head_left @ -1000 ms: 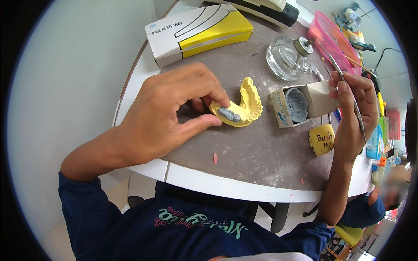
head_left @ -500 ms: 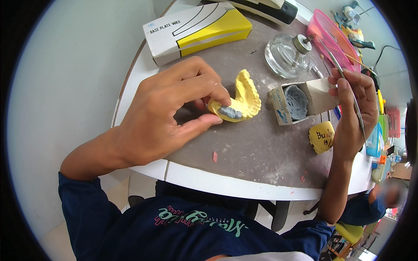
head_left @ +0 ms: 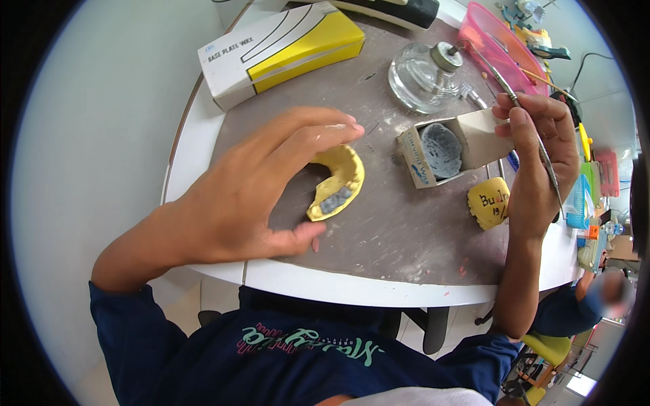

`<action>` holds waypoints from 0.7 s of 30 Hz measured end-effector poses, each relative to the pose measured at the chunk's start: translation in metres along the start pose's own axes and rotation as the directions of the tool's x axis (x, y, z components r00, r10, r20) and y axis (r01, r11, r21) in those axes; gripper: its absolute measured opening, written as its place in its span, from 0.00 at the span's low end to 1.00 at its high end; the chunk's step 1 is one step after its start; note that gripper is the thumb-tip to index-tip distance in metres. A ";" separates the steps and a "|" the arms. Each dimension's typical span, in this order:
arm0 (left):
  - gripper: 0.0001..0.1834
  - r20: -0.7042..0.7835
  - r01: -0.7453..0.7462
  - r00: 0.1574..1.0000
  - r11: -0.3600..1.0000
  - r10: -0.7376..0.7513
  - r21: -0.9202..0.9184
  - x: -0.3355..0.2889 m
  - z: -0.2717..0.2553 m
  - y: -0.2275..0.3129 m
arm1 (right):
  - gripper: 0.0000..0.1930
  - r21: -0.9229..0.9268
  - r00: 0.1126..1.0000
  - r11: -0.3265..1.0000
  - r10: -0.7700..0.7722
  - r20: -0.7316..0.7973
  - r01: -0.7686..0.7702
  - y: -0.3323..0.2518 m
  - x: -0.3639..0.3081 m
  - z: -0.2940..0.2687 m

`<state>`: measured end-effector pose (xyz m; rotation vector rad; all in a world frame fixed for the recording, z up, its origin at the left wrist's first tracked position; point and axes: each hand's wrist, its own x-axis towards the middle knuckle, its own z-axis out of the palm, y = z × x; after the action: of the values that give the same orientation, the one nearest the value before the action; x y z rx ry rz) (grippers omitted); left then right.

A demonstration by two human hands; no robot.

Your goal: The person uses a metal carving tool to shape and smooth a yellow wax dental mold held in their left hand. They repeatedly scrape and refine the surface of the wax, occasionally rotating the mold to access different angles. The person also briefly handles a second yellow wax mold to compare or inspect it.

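Observation:
A yellow horseshoe-shaped dental cast [head_left: 357, 170] lies on the table, with grey wax teeth [head_left: 335, 201] along its near side. Around it my left hand [head_left: 230, 193] is spread, fingers over the far end and thumb by the near end; whether a fingertip touches it I cannot tell. My right hand [head_left: 546, 159] grips a thin metal wax carver [head_left: 500, 78] between thumb and fingers. The carver's far tip is beside the metal neck of a glass spirit lamp [head_left: 416, 81]; no flame can be made out.
An open small box [head_left: 415, 159] of hollowed grey wax [head_left: 441, 150] sits between my hands. Near my right wrist is another yellow cast piece [head_left: 486, 205] with handwriting. A white-and-yellow box [head_left: 291, 51] and a pink basket [head_left: 497, 47] stand at the back. Another person [head_left: 569, 308] sits far right.
My left thumb and fingers have let go of the cast and spread apart. The cast now lies turned, its wax teeth facing differently. My right hand still holds the carver near the lamp.

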<state>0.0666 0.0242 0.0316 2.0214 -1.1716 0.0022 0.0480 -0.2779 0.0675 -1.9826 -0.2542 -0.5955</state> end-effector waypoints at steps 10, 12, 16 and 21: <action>0.43 -0.050 0.018 0.999 0.996 -0.013 0.088 -0.002 -0.002 -0.004 | 0.10 -0.108 0.996 0.991 -0.078 -0.042 0.073 -0.007 -0.010 0.000; 0.43 -0.055 0.022 0.998 0.996 -0.018 0.087 -0.004 -0.001 -0.005 | 0.11 -0.120 0.995 0.988 -0.102 -0.014 0.100 -0.026 -0.030 0.000; 0.42 -0.053 0.025 0.998 0.998 -0.022 0.065 -0.005 0.002 -0.002 | 0.17 0.150 0.933 0.968 -0.236 0.270 0.202 -0.035 -0.069 0.000; 0.41 -0.080 0.021 0.997 0.999 -0.017 0.042 -0.006 0.004 -0.004 | 0.18 0.175 0.885 0.968 -0.239 0.400 0.182 -0.035 -0.086 0.018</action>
<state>0.0651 0.0275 0.0241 2.0508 -1.1107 0.0988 -0.0351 -0.2392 0.0438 -1.9482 -0.7651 -0.2696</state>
